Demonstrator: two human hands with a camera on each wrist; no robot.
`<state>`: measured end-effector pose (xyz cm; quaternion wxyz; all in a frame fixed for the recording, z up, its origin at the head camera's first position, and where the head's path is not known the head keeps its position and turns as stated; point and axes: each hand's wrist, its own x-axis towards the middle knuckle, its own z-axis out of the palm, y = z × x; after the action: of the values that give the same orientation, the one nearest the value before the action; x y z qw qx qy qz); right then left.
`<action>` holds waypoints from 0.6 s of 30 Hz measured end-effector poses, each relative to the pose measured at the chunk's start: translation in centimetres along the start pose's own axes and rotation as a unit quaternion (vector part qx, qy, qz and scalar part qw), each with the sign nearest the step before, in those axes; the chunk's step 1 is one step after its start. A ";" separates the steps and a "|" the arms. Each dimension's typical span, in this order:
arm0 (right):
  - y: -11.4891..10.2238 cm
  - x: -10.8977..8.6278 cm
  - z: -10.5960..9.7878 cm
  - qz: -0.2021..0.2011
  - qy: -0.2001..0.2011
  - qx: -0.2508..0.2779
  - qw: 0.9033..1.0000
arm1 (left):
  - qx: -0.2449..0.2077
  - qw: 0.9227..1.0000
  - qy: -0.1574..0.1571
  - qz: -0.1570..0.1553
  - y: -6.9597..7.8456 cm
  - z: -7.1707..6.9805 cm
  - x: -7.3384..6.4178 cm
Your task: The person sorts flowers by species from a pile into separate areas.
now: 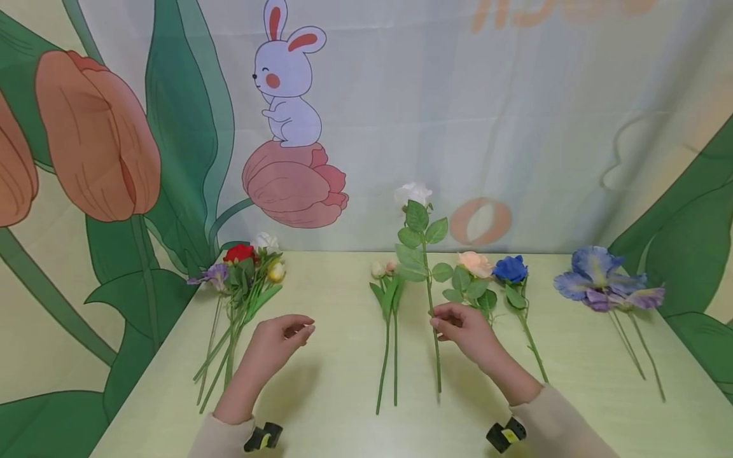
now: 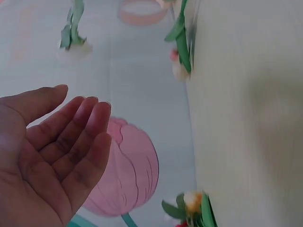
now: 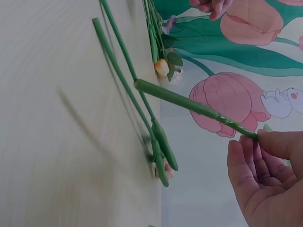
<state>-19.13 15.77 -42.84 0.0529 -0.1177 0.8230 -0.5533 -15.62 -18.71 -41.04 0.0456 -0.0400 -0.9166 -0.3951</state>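
In the head view, my right hand (image 1: 466,332) pinches the green stem of a white rose (image 1: 413,193), held upright above the table. In the right wrist view, thumb and fingertips of the right hand (image 3: 267,170) meet on that stem (image 3: 189,105). My left hand (image 1: 277,340) hovers over the table beside a mixed bunch of flowers (image 1: 240,280), loosely curled and holding nothing. The left wrist view shows the left hand (image 2: 61,151) with its palm bare. Two tulips (image 1: 386,292) lie between the hands, left of the rose stem.
Right of the rose lie a peach rose (image 1: 475,264) and a blue rose (image 1: 511,270). Farther right are blue-purple irises (image 1: 601,280). A printed cloth backdrop (image 1: 366,127) hangs behind the pale table (image 1: 332,381).
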 end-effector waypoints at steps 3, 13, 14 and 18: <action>0.3 -0.2 -0.6 0.002 0.000 -0.008 1.000 | 0.022 1.000 0.009 -0.007 -1.0 -1.1 -0.3; 1.9 -0.8 -2.7 0.039 0.014 -0.026 0.999 | 0.121 0.990 -0.017 -0.070 -5.0 -4.5 -0.8; 2.2 -0.9 -2.8 0.041 0.016 -0.029 0.999 | 0.132 0.988 -0.021 -0.074 -5.5 -4.7 -0.8; 3.1 -1.3 -3.4 0.053 0.024 -0.038 0.998 | 0.157 0.983 -0.037 -0.093 -7.2 -5.4 -0.7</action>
<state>-19.00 20.30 -44.47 0.0580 -0.0625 0.8494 -0.5207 -15.39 -27.63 -42.59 -0.0197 0.0380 -0.9681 -0.2468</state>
